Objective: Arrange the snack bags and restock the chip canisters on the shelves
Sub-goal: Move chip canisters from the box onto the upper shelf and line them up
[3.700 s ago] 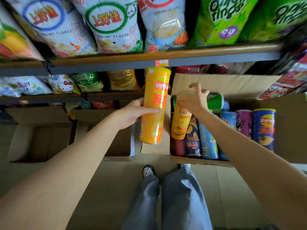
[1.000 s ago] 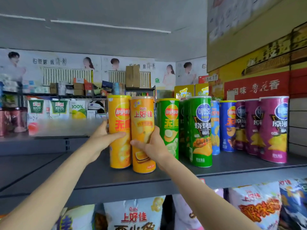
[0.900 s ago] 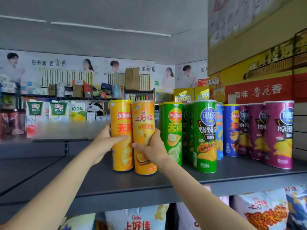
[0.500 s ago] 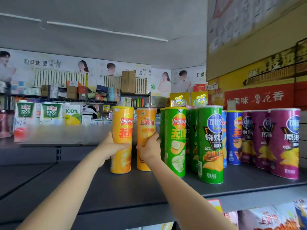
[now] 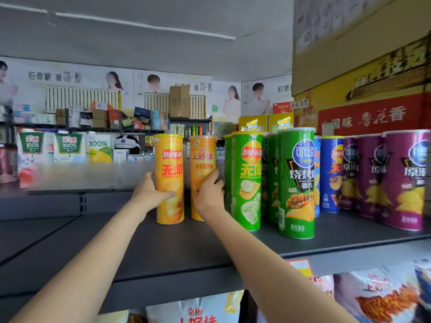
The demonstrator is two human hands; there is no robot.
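Two canisters stand upright on the dark top shelf. My left hand wraps the yellow Lay's canister from its left side. My right hand grips the orange Oishi canister, which stands a little farther back, just left of a green Lay's canister. To the right runs a row of green, blue and purple canisters. Snack bags hang below the shelf edge.
Bare shelf surface stretches to the left of the yellow canister. Stacked cardboard boxes rise behind the canister row at the right. Juice cartons and other goods fill a farther shelf across the aisle.
Both canisters came up from the floor box to the top shelf. Over the last second both hands pushed them back on it, the orange one deeper and against the green canisters.
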